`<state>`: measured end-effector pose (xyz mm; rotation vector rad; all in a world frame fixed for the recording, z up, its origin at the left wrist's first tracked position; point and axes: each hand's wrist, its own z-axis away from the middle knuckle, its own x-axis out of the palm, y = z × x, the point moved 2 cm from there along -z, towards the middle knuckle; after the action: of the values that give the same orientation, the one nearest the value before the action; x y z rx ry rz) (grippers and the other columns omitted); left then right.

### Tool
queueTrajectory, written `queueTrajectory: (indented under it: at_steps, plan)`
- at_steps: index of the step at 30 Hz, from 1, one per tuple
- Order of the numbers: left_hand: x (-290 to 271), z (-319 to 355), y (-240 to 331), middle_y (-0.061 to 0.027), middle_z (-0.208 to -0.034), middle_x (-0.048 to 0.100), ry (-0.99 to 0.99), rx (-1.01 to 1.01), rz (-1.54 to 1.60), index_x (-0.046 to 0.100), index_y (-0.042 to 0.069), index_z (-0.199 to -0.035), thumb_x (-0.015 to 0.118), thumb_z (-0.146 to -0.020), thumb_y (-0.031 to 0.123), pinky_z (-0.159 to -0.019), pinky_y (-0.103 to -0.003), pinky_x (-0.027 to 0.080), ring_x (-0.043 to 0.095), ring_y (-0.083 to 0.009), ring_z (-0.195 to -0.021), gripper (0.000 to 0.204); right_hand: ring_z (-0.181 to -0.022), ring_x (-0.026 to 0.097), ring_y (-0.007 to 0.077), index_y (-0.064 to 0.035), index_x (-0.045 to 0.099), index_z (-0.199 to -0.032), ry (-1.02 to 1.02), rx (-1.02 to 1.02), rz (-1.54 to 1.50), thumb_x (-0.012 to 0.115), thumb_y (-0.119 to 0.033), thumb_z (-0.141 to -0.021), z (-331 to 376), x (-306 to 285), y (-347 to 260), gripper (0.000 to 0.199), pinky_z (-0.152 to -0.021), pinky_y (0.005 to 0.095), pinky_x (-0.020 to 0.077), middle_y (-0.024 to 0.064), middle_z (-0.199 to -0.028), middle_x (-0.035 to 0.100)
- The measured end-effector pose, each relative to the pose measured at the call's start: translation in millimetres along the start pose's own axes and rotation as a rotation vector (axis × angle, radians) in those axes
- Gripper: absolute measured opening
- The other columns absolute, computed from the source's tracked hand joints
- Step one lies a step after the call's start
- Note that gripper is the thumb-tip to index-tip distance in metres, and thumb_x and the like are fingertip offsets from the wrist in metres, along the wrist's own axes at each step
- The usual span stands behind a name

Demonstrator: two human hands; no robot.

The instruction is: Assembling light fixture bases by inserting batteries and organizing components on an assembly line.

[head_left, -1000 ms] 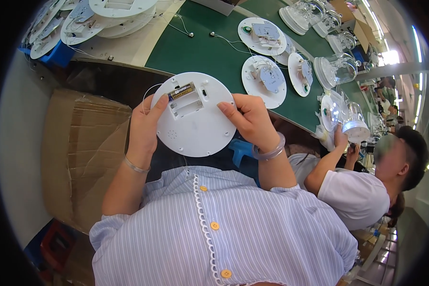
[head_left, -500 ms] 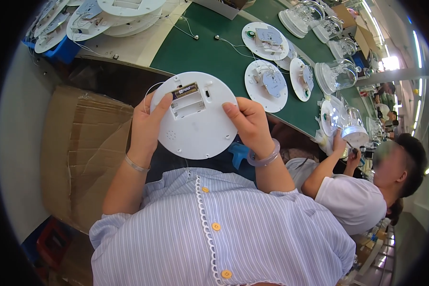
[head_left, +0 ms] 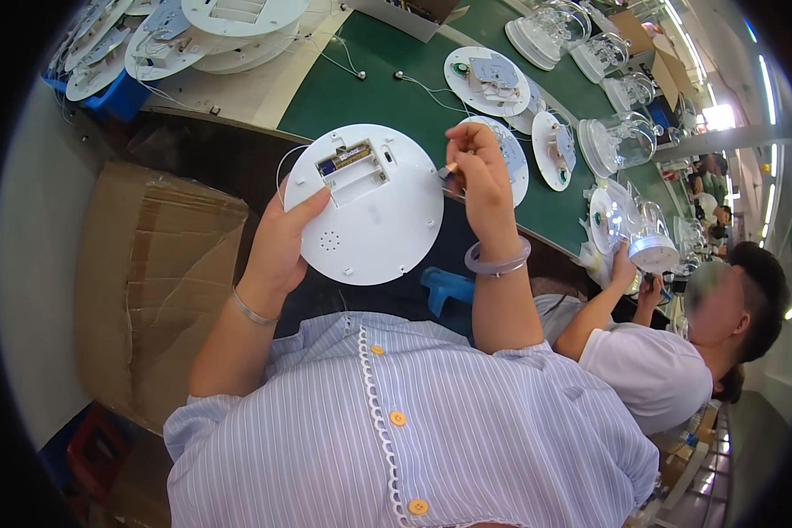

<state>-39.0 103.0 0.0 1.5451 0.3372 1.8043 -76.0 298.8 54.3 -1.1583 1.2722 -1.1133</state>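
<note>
My left hand grips the left rim of a round white plastic disc, thumb on its face. An open battery compartment near the disc's top holds one battery. My right hand is raised at the disc's right edge, its fingertips pinching a small battery just off the rim. A pale bangle circles my right wrist, a thin bracelet my left.
The green work table carries several round white discs and clear domed parts. A stack of white discs lies at the upper left. A cardboard box stands to my left. A seated co-worker works at my right.
My right hand has come off the disc's face and lifted to its right edge, now pinching a small battery. The disc has tilted slightly in my left hand.
</note>
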Motion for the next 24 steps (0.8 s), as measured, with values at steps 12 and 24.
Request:
queueTrajectory:
  at_steps: [12,24]
  plan:
    - [2.1,5.6,-4.3,-0.0082,-0.102,0.053,0.02,0.106,-0.177,0.043,0.002,-0.113,0.052,-0.079,0.008,-0.079,-0.027,0.043,0.052,-0.0148,-0.092,0.036,-0.069,0.054,0.0223,-0.0024,0.058,-0.086,-0.19,-0.405,0.722,0.058,-0.003,-0.071,16.5,14.0,-15.3,0.016,-0.059,0.0268,0.0438,0.0119,-0.082,0.054]
    - [8.2,4.8,-8.3,-0.0071,-0.102,0.053,0.002,0.122,-0.214,0.042,0.004,-0.112,0.053,-0.079,0.007,-0.078,-0.026,0.043,0.052,-0.0145,-0.092,0.035,-0.069,0.05,0.0231,-0.0019,0.054,-0.083,-0.195,-0.434,0.495,0.06,-0.005,-0.067,16.4,29.6,-11.1,0.018,-0.066,0.0303,0.0415,0.0094,-0.076,0.053]
